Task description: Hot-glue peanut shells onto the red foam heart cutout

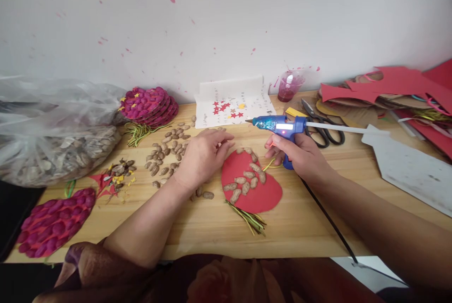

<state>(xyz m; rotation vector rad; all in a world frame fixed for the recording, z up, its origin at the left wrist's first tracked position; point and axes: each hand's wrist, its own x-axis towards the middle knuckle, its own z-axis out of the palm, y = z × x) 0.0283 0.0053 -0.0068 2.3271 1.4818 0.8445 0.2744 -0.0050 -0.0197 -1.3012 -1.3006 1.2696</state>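
My right hand (307,154) is wrapped round the handle of a blue hot glue gun (278,125). The gun's nozzle points left, and a white glue stick (342,127) sticks out of its back. On the table below lies a red heart-shaped card (266,194) with several peanuts (246,174) on it in rows. Green stems (251,220) tied as a bundle stick out from its near edge. My left hand (206,154) hovers by the card's upper left edge, fingers curled together; whatever they pinch, if anything, is hidden. Loose peanuts (160,152) are scattered left of this hand.
Purple-studded pieces (150,105) are stacked at the back left, with another (58,220) at front left. A clear plastic bag (56,147) bulges beside them. White paper (233,88) holds small stars. Scissors (326,131), a cup (290,87) and red card scraps (391,87) lie right.
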